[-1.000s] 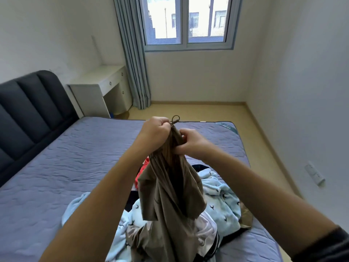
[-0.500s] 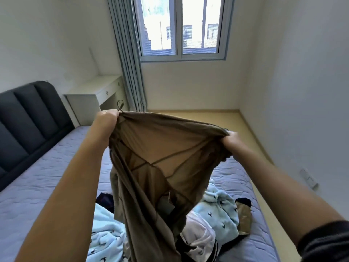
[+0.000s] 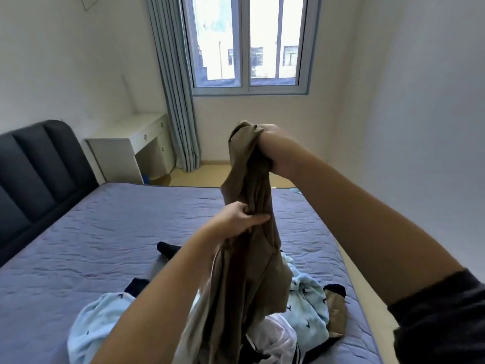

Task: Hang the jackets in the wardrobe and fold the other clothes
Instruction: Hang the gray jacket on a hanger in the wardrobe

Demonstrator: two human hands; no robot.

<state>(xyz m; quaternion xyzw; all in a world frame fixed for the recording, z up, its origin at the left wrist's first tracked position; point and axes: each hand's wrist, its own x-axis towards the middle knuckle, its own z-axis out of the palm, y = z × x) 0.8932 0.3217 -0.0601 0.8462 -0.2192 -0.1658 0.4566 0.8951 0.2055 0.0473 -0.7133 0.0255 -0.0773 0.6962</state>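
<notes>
Hanging above the bed (image 3: 105,232), the brown garment (image 3: 249,271) is bunched at its top in the curled right hand (image 3: 270,151); the left hand (image 3: 236,219) pinches its folds lower down, over the clothes pile (image 3: 307,300) lying there.

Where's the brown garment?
Centre of the head view: the brown garment hangs over the clothes pile on the bed, right hand gripping its top, left hand pinching it lower down.
</notes>
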